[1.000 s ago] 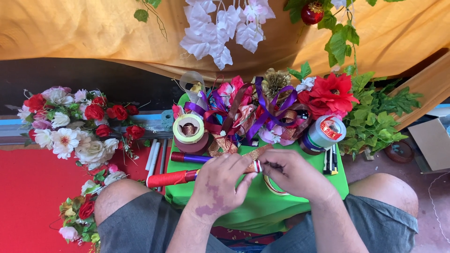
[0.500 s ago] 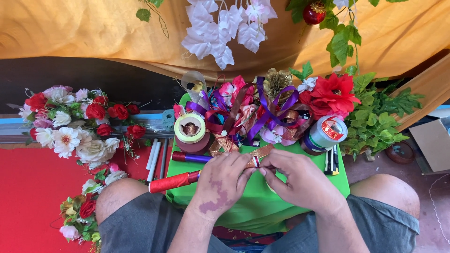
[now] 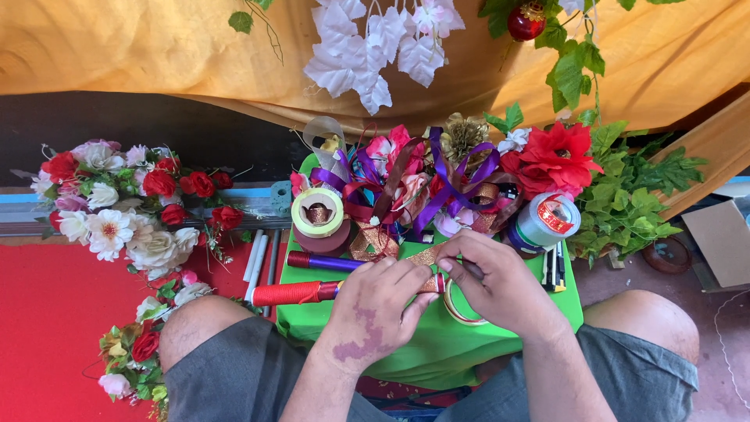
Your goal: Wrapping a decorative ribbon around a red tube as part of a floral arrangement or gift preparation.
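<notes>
Gold glitter ribbon (image 3: 428,255) is pinched between both hands above the green counter (image 3: 437,352), which sits between the seated person's knees. Left hand (image 3: 380,306): fingers closed on the near end of the strip, thumb and forefinger pressed together at its edge, apparently to keep the fold tight. Right hand (image 3: 494,283): fingers curled shut over the same strip from the other side, knuckles up, so the exact contact point is hidden; the two hands meet at the middle, which suggests the ribbon is held short for close shaping. Under the right hand lies a thin ring of tape (image 3: 457,305), partly covered. A red thread spool (image 3: 293,293) and a purple foil roll (image 3: 324,262) lie flat on the counter's left side, just beside the left hand, within easy reach. A yellow-green tape roll (image 3: 317,212) stands on a brown roll behind them; a white tape roll (image 3: 547,221) stands at the right rear. Finished bows in purple and red ribbon (image 3: 426,184) are bunched along the far edge, clear of the working area. Artificial flowers (image 3: 129,211) lie on the floor to the left, green leaf garland (image 3: 633,199) to the right.
</notes>
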